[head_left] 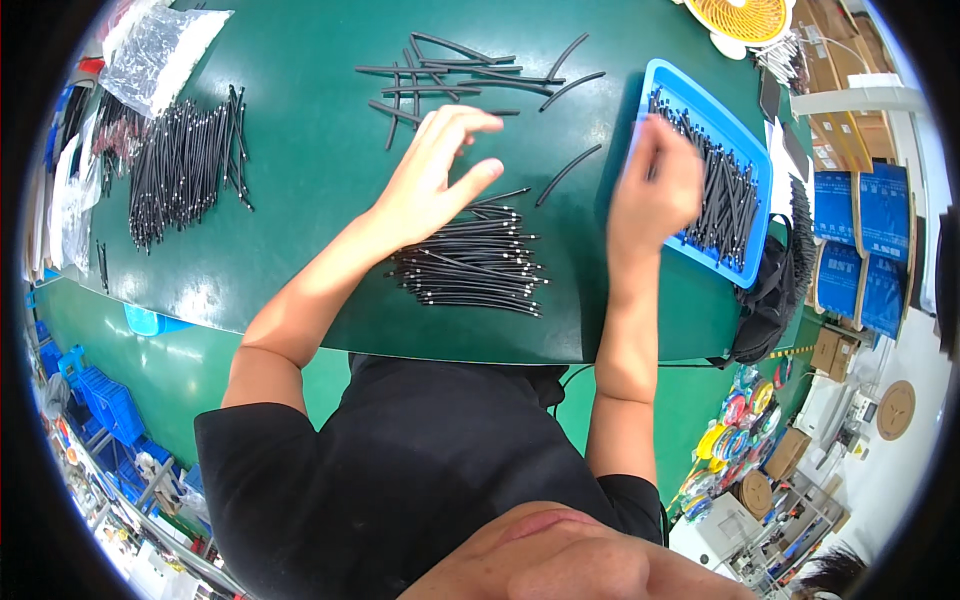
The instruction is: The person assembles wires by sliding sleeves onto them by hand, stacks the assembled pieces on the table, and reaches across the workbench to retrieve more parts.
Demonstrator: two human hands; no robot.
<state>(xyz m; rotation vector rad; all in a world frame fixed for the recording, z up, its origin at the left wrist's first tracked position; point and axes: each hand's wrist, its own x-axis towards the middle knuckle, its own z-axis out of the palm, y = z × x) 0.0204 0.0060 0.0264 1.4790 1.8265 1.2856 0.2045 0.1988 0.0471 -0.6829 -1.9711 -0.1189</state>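
My left hand hovers above the green table, thumb and fingers apart, with nothing held. Just below it lies a neat bundle of short black cables with silvery ends. Beyond its fingertips, loose black tubes are scattered, some crossing. A single curved black tube rests between my hands. Blurred by motion, my right hand is over the left edge of a blue tray, its fingers curled together. What they hold, if anything, cannot be made out. Many short black cables fill the tray.
At the left stands a large pile of black cables, with clear plastic bags behind it. A yellow and white fan sits at the far right. Beside the tray is a black bag. The table's near edge runs before my body.
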